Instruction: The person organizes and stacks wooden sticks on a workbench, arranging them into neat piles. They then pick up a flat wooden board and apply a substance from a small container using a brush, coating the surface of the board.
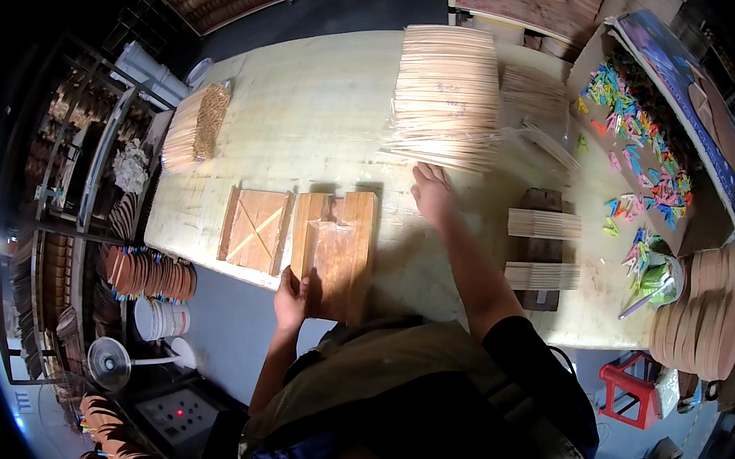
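My left hand [291,297] is closed on the lower left edge of a wooden jig [339,266], a board with raised side strips, at the table's near edge. My right hand [433,191] reaches forward with its fingers partly spread. Its fingertips are at the near side of a big stack of thin wooden sticks [446,89]; nothing shows in its grasp. Left of the jig lies a shallow wooden frame [255,229] with two strips crossed inside. To the right, two bundles of short sticks [545,224] rest across dark wooden blocks [543,250].
A printed cardboard box [702,204] of colourful clothespins stands at the right, some pins loose beside it. Stacked brown pieces [702,312] are at the right corner, above a red stool [627,388]. A bagged stick bundle [196,130] lies far left. Shelving [88,164] lines the left side.
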Available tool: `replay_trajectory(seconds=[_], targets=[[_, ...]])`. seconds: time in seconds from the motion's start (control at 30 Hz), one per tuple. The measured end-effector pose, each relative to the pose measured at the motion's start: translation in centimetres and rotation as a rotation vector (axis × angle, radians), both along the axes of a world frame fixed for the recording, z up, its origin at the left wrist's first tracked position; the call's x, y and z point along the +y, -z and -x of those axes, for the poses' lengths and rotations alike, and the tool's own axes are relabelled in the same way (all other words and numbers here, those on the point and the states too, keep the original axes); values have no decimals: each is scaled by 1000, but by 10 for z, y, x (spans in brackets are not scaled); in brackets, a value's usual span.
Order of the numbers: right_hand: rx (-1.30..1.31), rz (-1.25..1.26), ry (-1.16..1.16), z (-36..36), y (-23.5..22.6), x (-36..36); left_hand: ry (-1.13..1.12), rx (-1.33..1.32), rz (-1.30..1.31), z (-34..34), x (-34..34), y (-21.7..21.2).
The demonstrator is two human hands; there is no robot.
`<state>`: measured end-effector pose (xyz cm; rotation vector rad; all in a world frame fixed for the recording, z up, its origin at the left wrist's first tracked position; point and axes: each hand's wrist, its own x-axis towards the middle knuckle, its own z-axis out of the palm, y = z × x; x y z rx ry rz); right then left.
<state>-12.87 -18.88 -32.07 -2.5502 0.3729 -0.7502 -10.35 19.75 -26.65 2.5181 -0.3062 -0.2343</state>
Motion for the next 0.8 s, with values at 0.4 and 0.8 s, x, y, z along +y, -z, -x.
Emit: replay_trajectory(seconds=[0.4, 0.8], targets=[[208, 325, 325, -4, -12, -47, 246, -47, 75, 7, -85, 19], [520, 90, 468, -66, -13, -82, 400, -64, 232, -13, -80, 22]])
